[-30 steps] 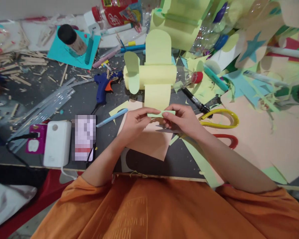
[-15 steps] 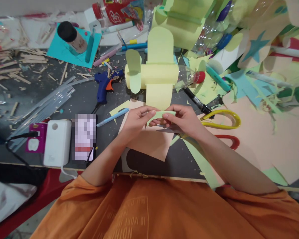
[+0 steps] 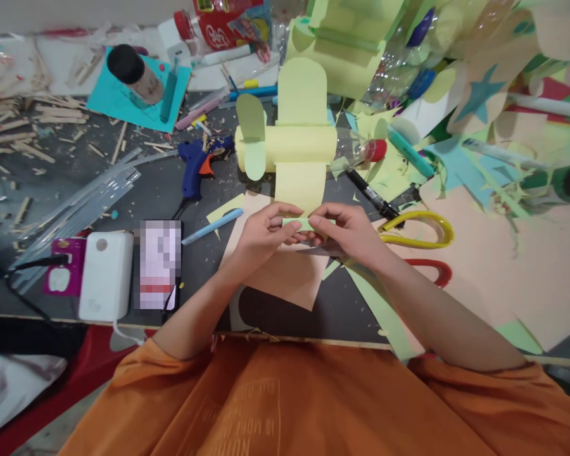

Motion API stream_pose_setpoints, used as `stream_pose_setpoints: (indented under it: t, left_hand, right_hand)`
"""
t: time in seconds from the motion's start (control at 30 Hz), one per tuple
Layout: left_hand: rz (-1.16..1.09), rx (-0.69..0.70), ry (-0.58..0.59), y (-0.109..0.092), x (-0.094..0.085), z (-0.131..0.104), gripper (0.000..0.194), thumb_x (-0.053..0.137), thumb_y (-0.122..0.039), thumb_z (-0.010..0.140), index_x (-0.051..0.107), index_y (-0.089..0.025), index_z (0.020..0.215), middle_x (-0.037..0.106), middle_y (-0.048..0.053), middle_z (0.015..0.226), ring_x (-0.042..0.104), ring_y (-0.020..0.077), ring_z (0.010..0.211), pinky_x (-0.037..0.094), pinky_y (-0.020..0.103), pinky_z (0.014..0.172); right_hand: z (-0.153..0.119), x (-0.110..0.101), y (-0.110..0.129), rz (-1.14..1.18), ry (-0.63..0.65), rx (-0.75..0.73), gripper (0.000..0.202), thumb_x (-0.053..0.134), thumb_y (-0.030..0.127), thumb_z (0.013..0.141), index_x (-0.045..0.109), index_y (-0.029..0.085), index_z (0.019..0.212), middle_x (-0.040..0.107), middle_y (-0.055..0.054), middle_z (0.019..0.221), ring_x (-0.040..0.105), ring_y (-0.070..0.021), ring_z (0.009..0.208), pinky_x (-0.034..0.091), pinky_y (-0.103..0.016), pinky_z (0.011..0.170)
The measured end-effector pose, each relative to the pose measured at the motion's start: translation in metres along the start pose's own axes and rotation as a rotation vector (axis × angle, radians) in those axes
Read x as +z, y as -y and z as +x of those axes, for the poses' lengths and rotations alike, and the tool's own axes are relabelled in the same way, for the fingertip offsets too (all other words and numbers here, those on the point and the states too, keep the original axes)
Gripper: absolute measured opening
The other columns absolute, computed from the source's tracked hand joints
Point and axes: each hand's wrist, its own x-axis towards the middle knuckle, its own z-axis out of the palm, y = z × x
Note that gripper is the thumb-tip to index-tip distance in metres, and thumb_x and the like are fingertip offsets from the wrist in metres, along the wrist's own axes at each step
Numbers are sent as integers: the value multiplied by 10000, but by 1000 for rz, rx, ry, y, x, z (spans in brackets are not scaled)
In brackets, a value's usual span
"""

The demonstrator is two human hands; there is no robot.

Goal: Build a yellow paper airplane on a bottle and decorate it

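Between my left hand (image 3: 270, 231) and my right hand (image 3: 339, 228) is a small strip of light green paper (image 3: 304, 224), pinched at both ends. It shows as a narrow, folded or rolled band, partly covered by my thumbs. Just beyond my hands lies a plastic bottle wrapped in yellow paper (image 3: 299, 144), with wing-like paper flaps and a red cap (image 3: 376, 151) pointing right. Under my hands rests a sheet of pale pink paper (image 3: 285, 278). Scissors with a yellow handle loop (image 3: 420, 229) and a red one lie by my right wrist, their blades partly hidden.
A blue glue gun (image 3: 194, 166) lies left of the bottle, near clear glue sticks (image 3: 83, 215). A light blue pen (image 3: 213, 226), a phone (image 3: 159, 266) and a white power bank (image 3: 106, 275) are at left. A black marker (image 3: 373, 195) and paper scraps lie at right.
The green paper strip now looks narrower, turned or folded down between my fingers. My hands have stayed in nearly the same place, and the view has shifted slightly.
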Motion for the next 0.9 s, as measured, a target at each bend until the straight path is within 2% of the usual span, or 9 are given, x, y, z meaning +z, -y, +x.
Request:
stream_pose_setpoints:
  t: [0.1,0.2,0.33,0.53,0.77,0.9]
  left_hand:
    - [-70,-84,108,-2,-3,0,349,792,-471,758,681,-162,876,749,30,704,733,148,659,577,232,632]
    - [-108,-79,155,-5,-3,0,368,739,-518,806,668,-160,758,728,28,697,723,142,667,578,235,640]
    - [-97,-53,114,-5,0,-1,374,769,-500,778,618,-170,686,615,-28,576,690,123,623,552,215,607]
    - [-8,-37,81,1,-4,0,379,703,-525,820,618,-167,727,686,16,680,700,136,651,529,222,581]
    - [31,-18,91,0,-2,-2,365,678,-525,836,657,-166,772,735,23,723,719,140,686,563,239,642]
    - [7,-58,57,-2,0,-3,346,764,-493,767,646,-168,761,740,6,700,713,116,650,564,214,639]
  right_hand:
    - [0,0,0,-11,-32,-26,452,799,600,712,622,185,689,588,34,556,518,-83,481,398,-219,472]
    - [0,0,0,-14,-51,-28,463,813,602,693,618,183,673,585,34,552,513,-78,470,391,-214,460]
    - [0,0,0,-4,-44,23,489,825,627,663,627,180,678,595,25,567,516,-79,467,380,-199,425]
    - [0,0,-2,12,-51,74,497,830,637,646,631,184,697,616,15,587,536,-86,474,389,-196,416]
    - [1,0,-2,-65,-35,-64,353,789,500,729,619,191,713,604,31,589,528,-90,480,426,-228,475]
    - [1,0,-2,-104,-19,-56,370,770,527,741,602,198,723,564,36,566,520,-105,489,406,-239,475]
